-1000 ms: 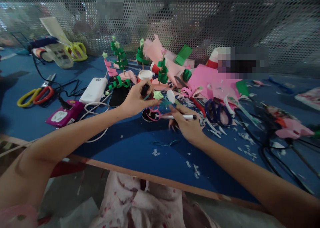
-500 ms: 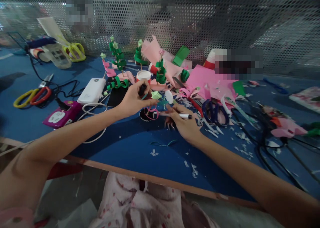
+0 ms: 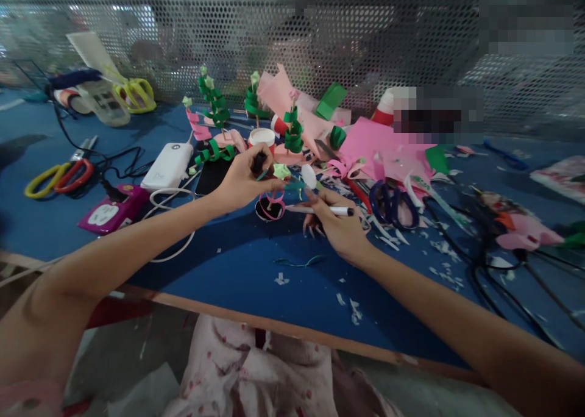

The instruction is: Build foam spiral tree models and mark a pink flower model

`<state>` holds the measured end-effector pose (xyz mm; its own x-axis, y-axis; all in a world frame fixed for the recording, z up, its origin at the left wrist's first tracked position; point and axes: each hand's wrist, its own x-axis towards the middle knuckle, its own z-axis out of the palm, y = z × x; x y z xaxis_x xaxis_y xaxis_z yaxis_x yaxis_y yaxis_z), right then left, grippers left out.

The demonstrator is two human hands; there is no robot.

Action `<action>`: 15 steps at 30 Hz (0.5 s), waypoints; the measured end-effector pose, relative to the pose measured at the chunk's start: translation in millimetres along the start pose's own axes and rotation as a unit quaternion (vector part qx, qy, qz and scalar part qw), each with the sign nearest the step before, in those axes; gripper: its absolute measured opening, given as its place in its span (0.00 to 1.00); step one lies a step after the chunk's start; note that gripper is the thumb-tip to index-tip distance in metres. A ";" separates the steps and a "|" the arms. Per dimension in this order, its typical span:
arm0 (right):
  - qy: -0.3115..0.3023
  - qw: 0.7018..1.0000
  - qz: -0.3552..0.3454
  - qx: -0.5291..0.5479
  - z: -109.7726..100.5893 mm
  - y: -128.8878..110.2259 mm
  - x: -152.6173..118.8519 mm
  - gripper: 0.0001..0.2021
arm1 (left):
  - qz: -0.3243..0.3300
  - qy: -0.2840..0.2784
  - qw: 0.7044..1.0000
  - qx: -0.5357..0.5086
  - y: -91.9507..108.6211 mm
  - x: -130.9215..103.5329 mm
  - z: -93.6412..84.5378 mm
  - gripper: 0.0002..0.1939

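My right hand is closed around a slim white marker with a black end; its front points left at a pink paper curl. My left hand is curled, with a small black piece like a marker cap held in it. The left fingertips reach a pale green paper star above the curl; whether they touch it is hard to see. Below stands a round black base. A strip of teal ribbon and a white disc lie between the hands.
Several green paper spirals on sticks stand behind, around a white-lidded cup. Blue-handled scissors, pink paper and scraps lie right. Left are a white power bank, a purple pouch, cables and yellow-red scissors.
The marker and right hand have shifted very slightly to the right and down. The star and pink curl moved a little left with my left hand.
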<state>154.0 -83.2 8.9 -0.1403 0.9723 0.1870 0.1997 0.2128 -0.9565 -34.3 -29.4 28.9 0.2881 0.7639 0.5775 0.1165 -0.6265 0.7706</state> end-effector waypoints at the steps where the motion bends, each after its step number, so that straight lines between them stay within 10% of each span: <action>1: -0.016 1.000 -0.006 -0.007 -0.1 -0.6 -0.6 0.22 | 0.000 -0.001 1.000 0.000 -0.3 0.0 -0.2 0.23; 15: -0.020 0.997 -0.052 -0.058 -1.2 -0.6 -3.8 0.22 | -0.028 0.000 0.999 -0.030 -5.1 -2.2 -1.9 0.23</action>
<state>155.6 -87.0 9.0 -0.2037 0.9400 0.2736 0.2919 0.3250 -0.8995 -37.3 -27.6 24.2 0.2821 0.7971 0.5339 0.0753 -0.5732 0.8159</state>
